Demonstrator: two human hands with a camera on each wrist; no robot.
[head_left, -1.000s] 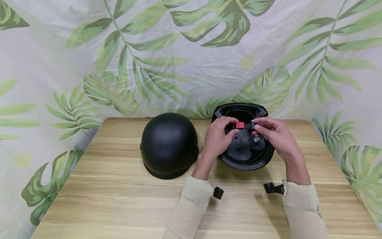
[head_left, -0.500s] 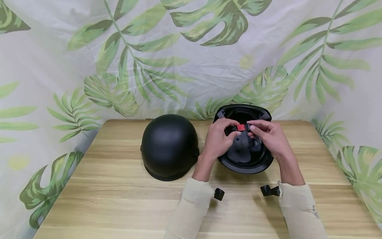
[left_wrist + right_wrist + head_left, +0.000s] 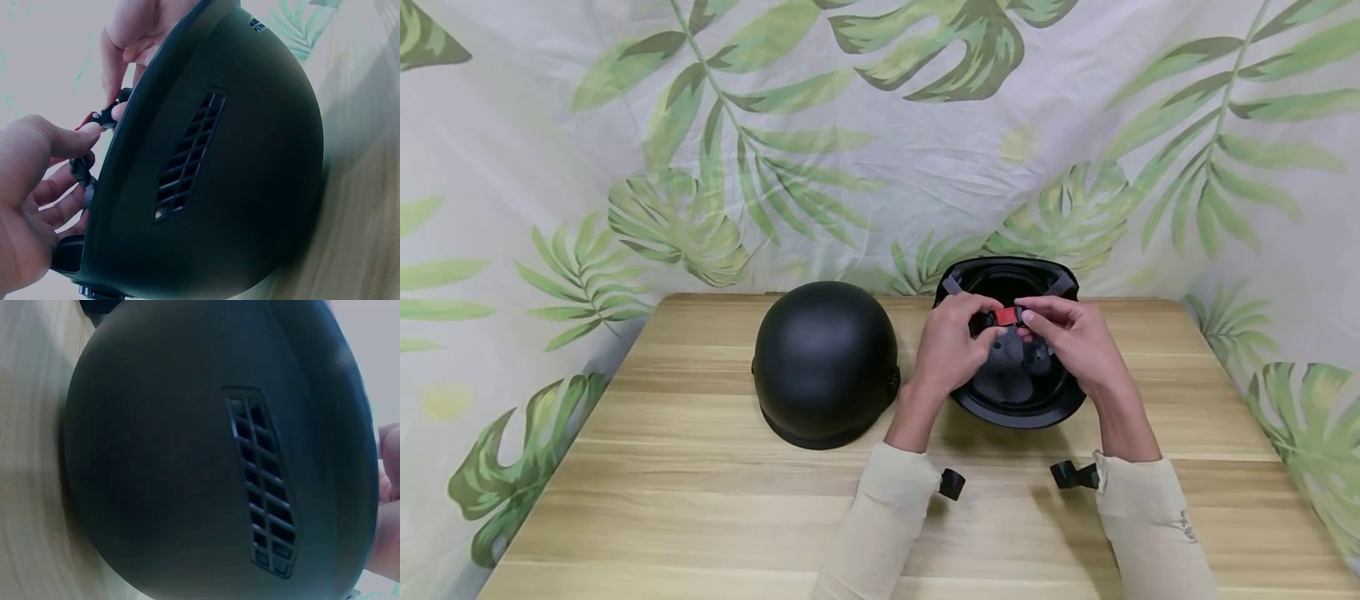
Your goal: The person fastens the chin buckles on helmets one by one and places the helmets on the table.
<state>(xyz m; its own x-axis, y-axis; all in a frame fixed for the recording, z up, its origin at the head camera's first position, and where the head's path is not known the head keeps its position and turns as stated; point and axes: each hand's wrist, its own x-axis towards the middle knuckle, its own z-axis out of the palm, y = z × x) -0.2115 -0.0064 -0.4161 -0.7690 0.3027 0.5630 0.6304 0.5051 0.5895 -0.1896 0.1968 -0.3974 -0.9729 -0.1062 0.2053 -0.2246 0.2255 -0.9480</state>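
A black helmet (image 3: 1018, 416) lies upside down on the table, its padded inside facing up. Over its opening, my left hand (image 3: 951, 346) pinches the red part of a chin-strap buckle (image 3: 1004, 317) between thumb and forefinger. From the other side, my right hand (image 3: 1075, 340) pinches the black end of the same buckle. Both ends now meet, though fingers hide whether they are latched. The left wrist view shows the left hand (image 3: 47, 162) beside the helmet rim, the buckle at its thumb tip. In the right wrist view the helmet shell (image 3: 162, 437) hides most of the right hand.
A second black helmet (image 3: 827, 362) sits dome up, just left of my left forearm. Both helmets stand toward the back of the wooden table (image 3: 715, 500). A leaf-patterned cloth (image 3: 880, 167) hangs behind the table's back edge.
My right hand has moved left with the black buckle end, closing the space to the red part. My left hand has stayed nearly in place. The dome-up helmet has not moved.
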